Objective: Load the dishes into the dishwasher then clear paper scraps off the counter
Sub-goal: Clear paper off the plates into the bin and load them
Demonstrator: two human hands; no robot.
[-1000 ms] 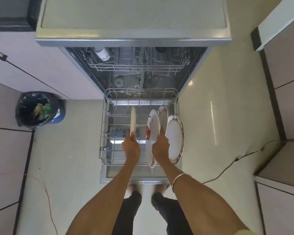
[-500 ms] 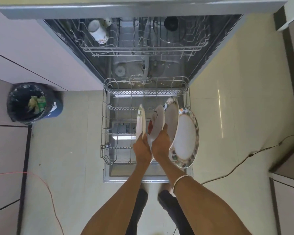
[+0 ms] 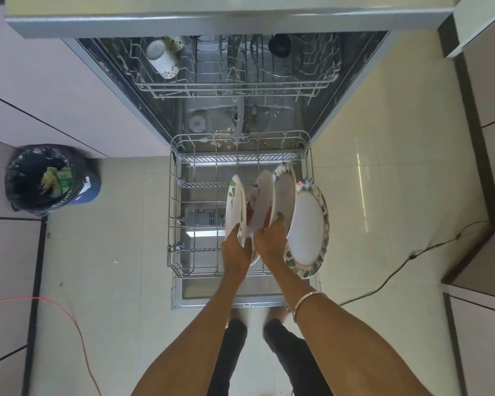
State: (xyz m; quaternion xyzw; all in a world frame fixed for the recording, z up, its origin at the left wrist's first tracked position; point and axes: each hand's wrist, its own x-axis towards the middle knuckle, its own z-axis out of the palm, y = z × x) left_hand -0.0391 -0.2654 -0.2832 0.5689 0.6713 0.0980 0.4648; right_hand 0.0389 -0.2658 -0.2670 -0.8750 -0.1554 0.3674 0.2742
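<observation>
A home kitchen: an open dishwasher (image 3: 235, 115) built in under the counter (image 3: 229, 12), its wire racks (image 3: 180, 224) pulled out with plates (image 3: 309, 227) and a mug (image 3: 162, 60), pale cabinets (image 3: 55, 90), tiled floor (image 3: 383, 167), a lined bin (image 3: 46, 180).

- Four plates stand on edge in the lower rack (image 3: 173, 224): green-patterned plate (image 3: 235, 204), red-marked plate (image 3: 262, 201), third plate (image 3: 285, 190), and large floral-rimmed plate (image 3: 309, 227) at 3 o'clock.
- Two hands: left hand (image 3: 236, 251), right hand (image 3: 270, 238).
- Two racks: the lower one and the upper rack (image 3: 235, 87) at 12 o'clock.
- One white mug (image 3: 162, 60) at 11 o'clock.
- One bin (image 3: 45, 180) at 9 o'clock.
- Two floor cables: orange cable (image 3: 69, 318), black cable (image 3: 397, 267).
</observation>
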